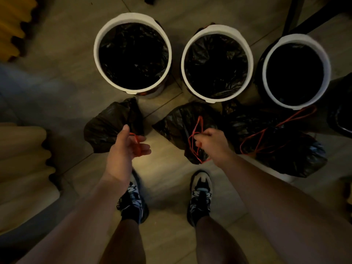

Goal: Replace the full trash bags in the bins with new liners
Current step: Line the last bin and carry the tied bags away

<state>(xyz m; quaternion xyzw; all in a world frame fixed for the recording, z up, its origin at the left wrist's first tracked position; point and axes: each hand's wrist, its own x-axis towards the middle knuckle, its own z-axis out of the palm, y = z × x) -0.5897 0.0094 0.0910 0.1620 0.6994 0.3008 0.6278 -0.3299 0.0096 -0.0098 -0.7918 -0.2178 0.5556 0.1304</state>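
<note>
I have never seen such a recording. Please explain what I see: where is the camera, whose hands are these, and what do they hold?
No machine here: a person wears a camera on the head, so the picture looks down on their arms and shoes. On the floor stand three white bins, left bin, middle bin, right bin, each lined in black. Before them lie full black bags: left bag, middle bag, right bag. The left hand has the left drawstring, red, hooked over curled fingers; the right hand grips the middle drawstring. The right bag lies untouched.
</note>
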